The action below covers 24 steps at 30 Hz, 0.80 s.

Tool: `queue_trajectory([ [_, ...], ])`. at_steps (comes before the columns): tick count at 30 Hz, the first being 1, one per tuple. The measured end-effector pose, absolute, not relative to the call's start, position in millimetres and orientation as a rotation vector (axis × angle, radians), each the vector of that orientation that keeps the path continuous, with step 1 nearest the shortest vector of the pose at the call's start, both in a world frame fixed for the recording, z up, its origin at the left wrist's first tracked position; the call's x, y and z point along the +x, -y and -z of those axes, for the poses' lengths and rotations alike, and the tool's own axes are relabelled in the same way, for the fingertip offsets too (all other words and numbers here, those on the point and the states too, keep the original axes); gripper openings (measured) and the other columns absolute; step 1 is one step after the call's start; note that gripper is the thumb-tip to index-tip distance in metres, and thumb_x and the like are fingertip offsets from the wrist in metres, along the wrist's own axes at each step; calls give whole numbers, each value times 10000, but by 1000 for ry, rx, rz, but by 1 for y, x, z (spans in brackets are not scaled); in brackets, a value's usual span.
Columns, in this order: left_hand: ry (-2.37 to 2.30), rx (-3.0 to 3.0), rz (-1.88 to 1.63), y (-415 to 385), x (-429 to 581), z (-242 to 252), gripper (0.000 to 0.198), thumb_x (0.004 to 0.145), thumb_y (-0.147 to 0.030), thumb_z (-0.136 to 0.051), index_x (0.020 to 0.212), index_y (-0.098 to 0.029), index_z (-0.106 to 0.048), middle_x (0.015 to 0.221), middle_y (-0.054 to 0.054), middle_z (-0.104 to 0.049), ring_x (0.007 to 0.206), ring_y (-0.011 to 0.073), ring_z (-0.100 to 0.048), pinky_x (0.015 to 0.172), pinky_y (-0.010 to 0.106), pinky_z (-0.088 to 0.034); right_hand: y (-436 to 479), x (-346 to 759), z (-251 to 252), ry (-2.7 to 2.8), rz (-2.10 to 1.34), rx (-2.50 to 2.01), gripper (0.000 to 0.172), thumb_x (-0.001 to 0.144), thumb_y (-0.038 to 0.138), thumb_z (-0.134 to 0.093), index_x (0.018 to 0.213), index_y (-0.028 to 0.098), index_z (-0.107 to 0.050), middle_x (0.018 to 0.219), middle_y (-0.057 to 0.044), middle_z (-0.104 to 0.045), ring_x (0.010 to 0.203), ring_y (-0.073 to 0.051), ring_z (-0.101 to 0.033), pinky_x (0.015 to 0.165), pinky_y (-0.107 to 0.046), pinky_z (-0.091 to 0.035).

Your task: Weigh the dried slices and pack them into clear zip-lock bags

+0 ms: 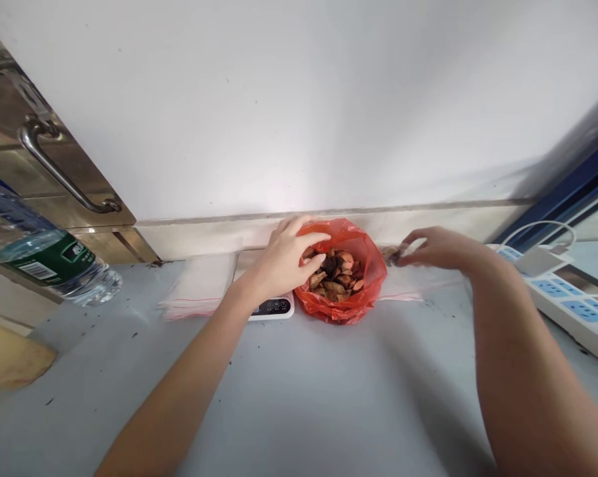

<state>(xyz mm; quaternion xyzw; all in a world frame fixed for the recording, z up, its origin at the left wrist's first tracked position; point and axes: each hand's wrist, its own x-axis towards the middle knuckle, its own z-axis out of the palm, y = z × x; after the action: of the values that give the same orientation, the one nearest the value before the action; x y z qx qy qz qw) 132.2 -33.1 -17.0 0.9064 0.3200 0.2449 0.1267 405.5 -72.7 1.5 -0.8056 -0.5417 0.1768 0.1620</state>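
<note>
A red plastic bag (373, 268), its mouth open, stands on the grey table. Inside lie dried brown and reddish pieces (334, 288), like slices or bark, with a few dark ones. My left hand (286, 255) is over the bag's left rim, thumb and fingers apart; whether it touches the plastic I cannot tell. To the right of the bag, my right hand (430, 248) pinches a small dried brown piece (392, 254) between thumb and fingers, somewhat blurred. A digital scale (273, 308) sits left of the bag, partly hidden by my left hand and forearm.
Flat clear plastic bags (194, 285) with red edges lie left of the scale, and another clear bag (400, 288) right of the red one. A water bottle (55, 255) and a yellowish container (13, 354) are at left. A power strip (571, 311) is at right, a wall behind.
</note>
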Motion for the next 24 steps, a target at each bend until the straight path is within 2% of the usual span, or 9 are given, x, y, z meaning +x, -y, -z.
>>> queue_trajectory([
  [2, -914, 2665, -804, 30, 131, 19, 284, 960, -182, -631, 1211, -226, -756, 1481, 110, -579, 1481, 341, -430, 1235, 568, -382, 79, 398, -18, 1403, -478, -2313, 73, 706, 200, -715, 736, 240, -661, 637, -16, -700, 688, -222, -666, 649, -341, -508],
  [5, -877, 2620, -984, 26, 130, 21, 240, 956, -181, -622, 1134, -201, -782, 1416, 122, -636, 1497, 342, -405, 1230, 546, -385, 90, 384, -37, 1139, -292, -2167, 121, 704, 193, -699, 819, 230, -696, 712, -30, -714, 709, -215, -630, 662, -358, -470],
  [8, -835, 2457, -1174, 25, 131, 17, 232, 966, -233, -610, 1111, -180, -783, 1274, 119, -724, 1353, 300, -568, 1181, 472, -446, 98, 375, -42, 1084, -207, -1877, 214, 670, 240, -740, 884, 232, -731, 736, -34, -708, 712, -207, -621, 616, -349, -431],
  [11, -854, 2071, -1275, 25, 132, 10, 297, 1005, -356, -582, 1171, -175, -749, 1210, 109, -766, 1213, 265, -675, 1108, 424, -502, 101, 369, -41, 1236, -315, -1564, 292, 625, 326, -786, 896, 224, -743, 696, -29, -688, 743, -220, -657, 617, -342, -431],
  [14, -795, 1671, -1087, 27, 128, 1, 456, 1028, -536, -534, 1262, -185, -709, 1166, 116, -785, 1153, 289, -720, 985, 418, -570, 99, 356, -42, 1576, -570, -1390, 349, 629, 417, -827, 893, 207, -738, 645, -23, -675, 675, -206, -642, 607, -344, -453],
  [16, -726, 1581, -860, 29, 123, -3, 516, 994, -616, -569, 1234, -189, -730, 1112, 118, -799, 1084, 304, -746, 892, 405, -596, 96, 345, -41, 1795, -742, -1290, 362, 689, 466, -824, 921, 210, -716, 647, -16, -685, 623, -186, -619, 585, -336, -468],
  [19, -676, 1624, -699, 28, 113, -6, 392, 905, -511, -750, 1136, -196, -771, 1074, 92, -814, 1013, 267, -762, 851, 349, -586, 90, 331, -35, 1919, -876, -1223, 375, 752, 506, -811, 962, 233, -665, 666, -1, -697, 607, -176, -628, 578, -320, -489],
  [22, -706, 1630, -697, 22, 100, -5, 318, 844, -431, -821, 1043, -192, -753, 906, 62, -812, 736, 207, -755, 694, 320, -575, 83, 330, -27, 1868, -871, -1332, 464, 731, 571, -830, 1019, 244, -675, 692, -1, -707, 607, -181, -638, 570, -315, -482],
  [24, -735, 1598, -735, 15, 92, -5, 342, 796, -449, -853, 966, -195, -700, 795, 37, -779, 567, 178, -691, 579, 309, -534, 78, 335, -22, 1863, -841, -1469, 427, 712, 608, -834, 869, 232, -705, 627, 4, -658, 565, -171, -594, 532, -304, -429],
])
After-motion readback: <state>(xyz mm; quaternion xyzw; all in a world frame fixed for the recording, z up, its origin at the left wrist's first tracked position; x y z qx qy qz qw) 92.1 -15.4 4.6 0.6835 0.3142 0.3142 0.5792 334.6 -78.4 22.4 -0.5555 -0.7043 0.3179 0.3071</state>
